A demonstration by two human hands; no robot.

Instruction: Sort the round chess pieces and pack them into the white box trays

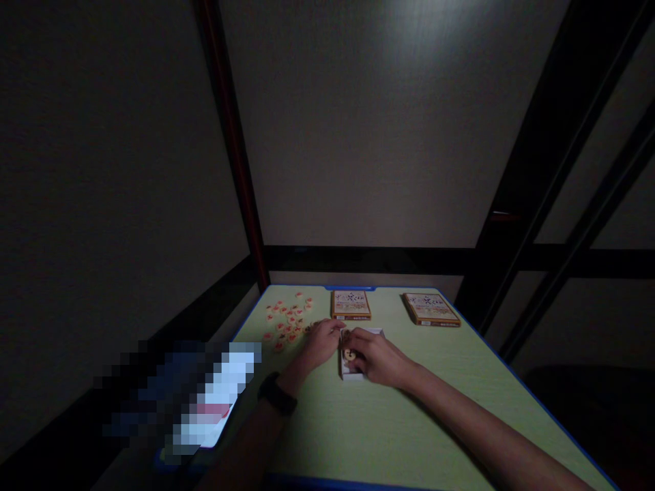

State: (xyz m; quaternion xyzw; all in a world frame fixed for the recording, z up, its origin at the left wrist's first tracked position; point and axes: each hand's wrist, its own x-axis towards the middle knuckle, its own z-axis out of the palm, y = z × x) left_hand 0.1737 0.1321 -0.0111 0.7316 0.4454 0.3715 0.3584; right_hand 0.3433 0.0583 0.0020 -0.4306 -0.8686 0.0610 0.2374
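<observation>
A small white box tray (354, 376) stands on the table. My right hand (381, 356) reaches into it, fingers curled round a round Chinese chess piece (349, 355). Whether the hand has more pieces in it is hidden by the fingers. At the tray's far left corner is my left hand (325, 341), with its fingers stretched towards the right hand; I cannot tell if they touch the tray. Left of that hand, several loose Chinese chess pieces (291, 337), mostly with red marks, are scattered face up. A dark band sits on my left wrist.
A printed game box (351, 305) lies behind the tray, and a similar box (430, 309) lies further right. The pale green table (409, 436) has a blue edge. A bright, pixelated flat object (220, 395) is at the left edge. Walls rise behind and left.
</observation>
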